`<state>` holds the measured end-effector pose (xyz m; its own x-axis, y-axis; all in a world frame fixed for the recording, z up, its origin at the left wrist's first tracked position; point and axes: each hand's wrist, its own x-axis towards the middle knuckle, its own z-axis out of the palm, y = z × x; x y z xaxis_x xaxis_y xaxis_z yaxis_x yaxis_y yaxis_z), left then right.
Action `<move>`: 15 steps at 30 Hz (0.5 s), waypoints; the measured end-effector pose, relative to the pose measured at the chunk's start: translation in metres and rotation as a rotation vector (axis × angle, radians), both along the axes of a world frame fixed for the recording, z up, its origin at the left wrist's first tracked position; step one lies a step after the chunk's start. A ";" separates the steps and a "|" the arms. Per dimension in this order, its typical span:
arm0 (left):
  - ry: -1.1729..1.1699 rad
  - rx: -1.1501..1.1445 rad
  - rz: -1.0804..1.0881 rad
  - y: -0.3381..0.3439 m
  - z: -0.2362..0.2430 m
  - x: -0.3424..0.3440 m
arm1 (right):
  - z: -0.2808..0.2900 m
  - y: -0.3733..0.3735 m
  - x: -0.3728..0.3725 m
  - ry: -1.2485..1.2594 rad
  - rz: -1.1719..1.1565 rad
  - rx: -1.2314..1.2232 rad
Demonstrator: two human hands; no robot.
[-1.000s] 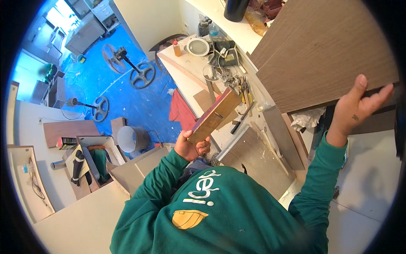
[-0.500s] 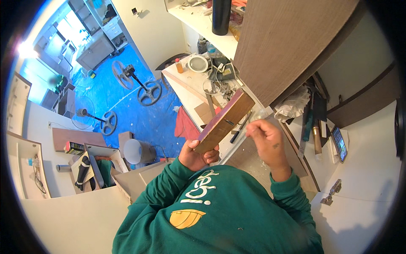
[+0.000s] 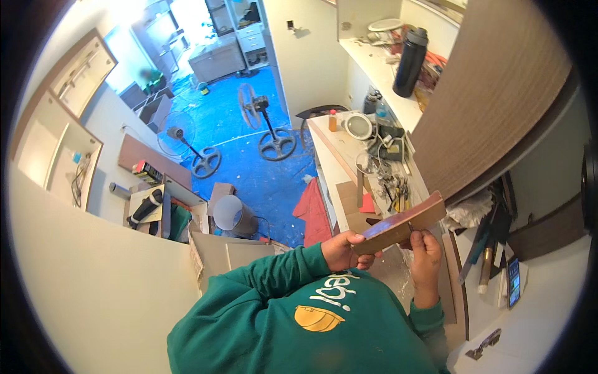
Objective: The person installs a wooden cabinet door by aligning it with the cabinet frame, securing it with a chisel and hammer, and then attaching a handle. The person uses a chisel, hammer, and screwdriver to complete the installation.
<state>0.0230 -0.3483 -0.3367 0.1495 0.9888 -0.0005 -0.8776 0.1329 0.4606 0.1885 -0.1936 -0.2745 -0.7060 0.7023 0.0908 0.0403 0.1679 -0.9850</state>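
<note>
A narrow wooden block, brown on its near side and reddish-purple on top, is held tilted in front of my chest. My left hand is closed round its left end, thumb on top and fingers beneath. At the near side of the block, toward its right end, my right hand has thumb and forefinger pinched together. A small dark mark or piece shows by those fingertips; what they hold, if anything, is too small to make out. Beyond the block, the white worktop carries several hand tools and a round white lamp fitting.
A black bottle stands on the shelf. To my right lie a phone, a wooden-handled tool and a metal hinge. Left are a bucket, a red cloth and two fans, one nearer the worktop, on blue sheeting.
My view has swung, so the room appears shifted right and downward. My right hand, apart from the block before, now touches its near side. The block lies flatter; my left hand keeps its grip.
</note>
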 end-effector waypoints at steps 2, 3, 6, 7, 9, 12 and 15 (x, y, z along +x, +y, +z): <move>0.000 0.029 0.001 -0.002 -0.005 -0.002 | -0.005 0.001 -0.003 0.027 0.031 -0.051; 0.010 0.027 0.004 -0.004 -0.004 -0.002 | -0.007 0.002 -0.003 0.038 0.040 -0.078; 0.038 0.017 0.018 -0.007 -0.003 -0.004 | -0.004 0.000 -0.007 0.016 0.056 -0.061; 0.048 0.012 0.024 -0.008 -0.003 -0.004 | -0.005 0.000 -0.008 0.015 0.066 -0.059; 0.048 0.023 0.032 -0.010 -0.004 -0.006 | -0.010 0.001 -0.009 0.013 0.089 -0.053; 0.042 0.020 0.047 -0.013 -0.003 -0.005 | -0.009 -0.007 -0.010 0.089 0.083 -0.136; 0.082 0.010 0.064 -0.019 -0.004 -0.002 | -0.024 0.002 0.001 0.198 0.140 -0.176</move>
